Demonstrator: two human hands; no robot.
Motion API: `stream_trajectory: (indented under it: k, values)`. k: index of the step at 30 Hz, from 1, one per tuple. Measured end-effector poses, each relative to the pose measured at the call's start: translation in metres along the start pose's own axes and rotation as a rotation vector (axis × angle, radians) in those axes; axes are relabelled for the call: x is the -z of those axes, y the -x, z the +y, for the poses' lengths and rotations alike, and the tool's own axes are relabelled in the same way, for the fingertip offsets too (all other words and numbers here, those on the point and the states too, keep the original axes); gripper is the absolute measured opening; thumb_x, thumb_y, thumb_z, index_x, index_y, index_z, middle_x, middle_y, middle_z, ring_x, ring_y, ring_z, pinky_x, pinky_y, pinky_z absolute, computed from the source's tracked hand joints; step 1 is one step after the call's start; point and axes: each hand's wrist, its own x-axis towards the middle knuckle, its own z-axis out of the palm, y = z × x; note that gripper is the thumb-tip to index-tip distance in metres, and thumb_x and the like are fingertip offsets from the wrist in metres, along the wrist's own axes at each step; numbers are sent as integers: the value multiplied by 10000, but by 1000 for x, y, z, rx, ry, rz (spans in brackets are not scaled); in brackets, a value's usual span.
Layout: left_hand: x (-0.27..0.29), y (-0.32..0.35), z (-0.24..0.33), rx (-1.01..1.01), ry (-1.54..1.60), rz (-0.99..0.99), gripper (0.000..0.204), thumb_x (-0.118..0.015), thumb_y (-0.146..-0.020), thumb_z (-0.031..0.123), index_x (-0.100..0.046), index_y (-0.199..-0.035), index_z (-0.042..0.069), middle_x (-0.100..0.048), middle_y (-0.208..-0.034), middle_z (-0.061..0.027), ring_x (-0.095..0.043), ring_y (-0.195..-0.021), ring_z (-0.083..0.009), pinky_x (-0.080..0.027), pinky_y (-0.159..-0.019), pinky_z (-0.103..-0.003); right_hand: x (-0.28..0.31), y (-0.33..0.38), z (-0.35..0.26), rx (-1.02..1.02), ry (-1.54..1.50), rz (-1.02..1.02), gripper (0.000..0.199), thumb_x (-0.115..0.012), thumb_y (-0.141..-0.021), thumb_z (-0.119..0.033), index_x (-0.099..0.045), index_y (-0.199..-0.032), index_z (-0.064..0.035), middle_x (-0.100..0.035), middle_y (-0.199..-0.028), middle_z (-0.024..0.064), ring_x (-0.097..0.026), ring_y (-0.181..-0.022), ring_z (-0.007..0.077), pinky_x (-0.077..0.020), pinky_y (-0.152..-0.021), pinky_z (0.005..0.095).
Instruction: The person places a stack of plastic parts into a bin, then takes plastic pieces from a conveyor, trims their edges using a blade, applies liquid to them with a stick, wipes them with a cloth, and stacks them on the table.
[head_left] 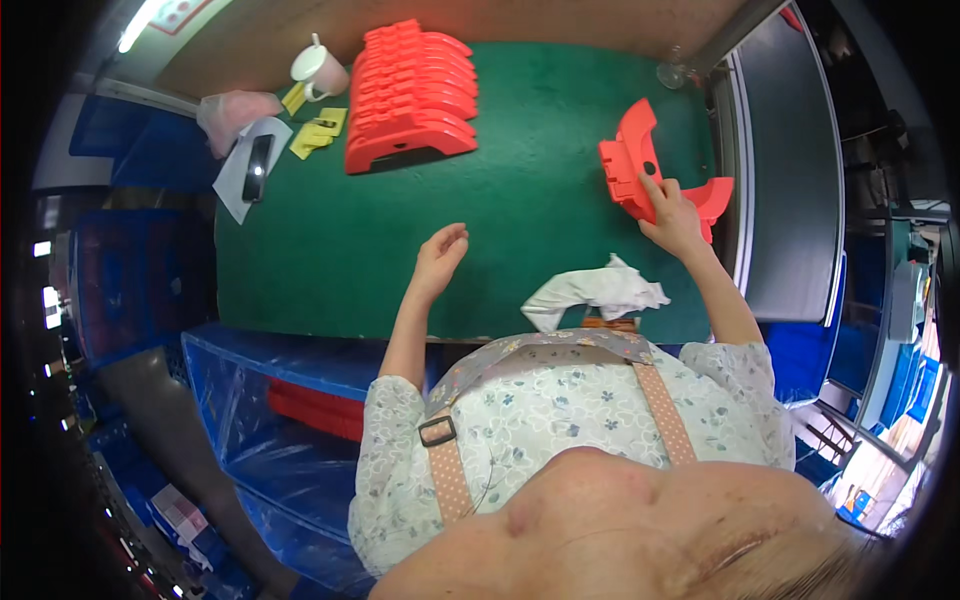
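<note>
Over the right side of the green worktop, my right hand point(677, 218) is closed on a curved red plastic part point(634, 176). Its fingers lie across the part's middle, so some of it is hidden beneath them. One arm of the part points up toward the back, the other out to the right. My left hand point(440, 258) hovers near the middle of the worktop, fingers loosely curled together, with nothing seen in it. Behind it, a row of several like red plastic parts point(415, 100) stands packed side by side.
A white cloth point(595, 290) lies at the front edge. At the back left are a lidded mug point(318, 72), yellow scraps point(318, 135), a phone point(258, 168) on paper and a pink bag point(235, 120). A dark conveyor-like strip point(790, 170) runs along the right.
</note>
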Motion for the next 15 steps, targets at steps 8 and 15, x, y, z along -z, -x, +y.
stream_trajectory:
  k: [8, 15]
  values:
    - [81, -41, 27, 217, 396, 55, 580, -464, -895, 403, -311, -1335, 57, -482, -1207, -93, -528, -1013, -190, -427, -783, -362, 19, -95, -82, 98, 50, -144, 508, -629, -700, -343, -541, -1152, -129, -558, -1043, 142, -539, -970, 305, -439, -804, 424]
    - [87, -102, 28, 289, 790, 162, 855, -454, -850, 552, -10, -1405, 78, -170, -1425, -191, -308, -1263, -322, -317, -951, -521, -60, -220, -191, 151, -434, -92, 494, -595, -767, -353, -512, -1193, -117, -523, -1126, 130, -523, -1029, 308, -442, -848, 382]
